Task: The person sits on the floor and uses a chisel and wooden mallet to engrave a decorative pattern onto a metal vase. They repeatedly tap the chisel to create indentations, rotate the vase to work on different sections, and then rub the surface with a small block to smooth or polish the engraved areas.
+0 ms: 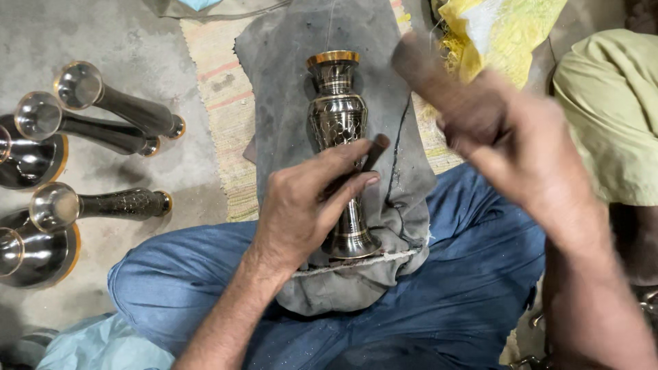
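A dark engraved metal vase (337,109) with a brass rim lies lengthwise on a grey cloth pad (288,75) across my lap. My left hand (305,205) rests on the vase's narrow stem and pinches a short dark chisel (375,151) against its side. My right hand (507,137) is raised to the right of the vase, blurred, and grips a wooden mallet (428,72) whose head points up and left above the cloth.
Several similar dark vases (113,103) lie on the concrete floor at left, with round metal bowls (27,161) beside them. A woven mat (223,89) lies under the cloth. A yellow bag (497,31) and another person's green garment (610,103) are at right.
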